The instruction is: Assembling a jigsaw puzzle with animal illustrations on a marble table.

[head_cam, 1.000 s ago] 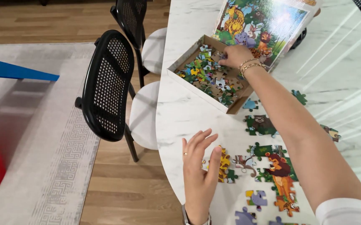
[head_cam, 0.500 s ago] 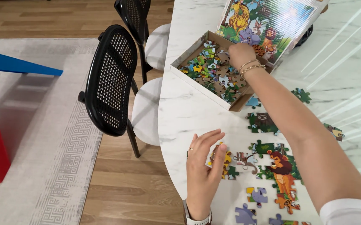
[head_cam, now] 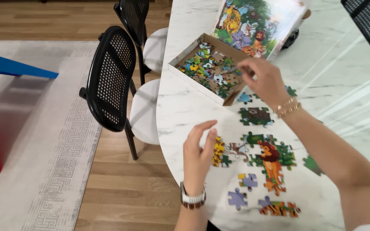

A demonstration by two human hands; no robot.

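My right hand (head_cam: 262, 80) hovers over the near corner of an open cardboard box (head_cam: 184, 81) full of loose puzzle pieces, pinching one small puzzle piece (head_cam: 235, 69) between its fingertips. My left hand (head_cam: 197, 157) is raised just above the white marble table (head_cam: 185, 115), fingers apart and holding nothing, beside a yellow giraffe cluster (head_cam: 219, 153). A joined lion section (head_cam: 271, 164) lies to the right of it. The box lid (head_cam: 257, 23) with the jungle picture leans behind the box.
Loose pieces and small joined groups lie near the table's front edge, among them a purple piece (head_cam: 237, 198) and a tiger strip (head_cam: 281, 209). Two black mesh chairs (head_cam: 110, 77) with white seats stand at the table's left. A pale rug (head_cam: 35, 128) covers the wooden floor.
My right hand has drawn back out of the box toward me with a piece pinched in its fingers. My left hand has lifted slightly and stays open.
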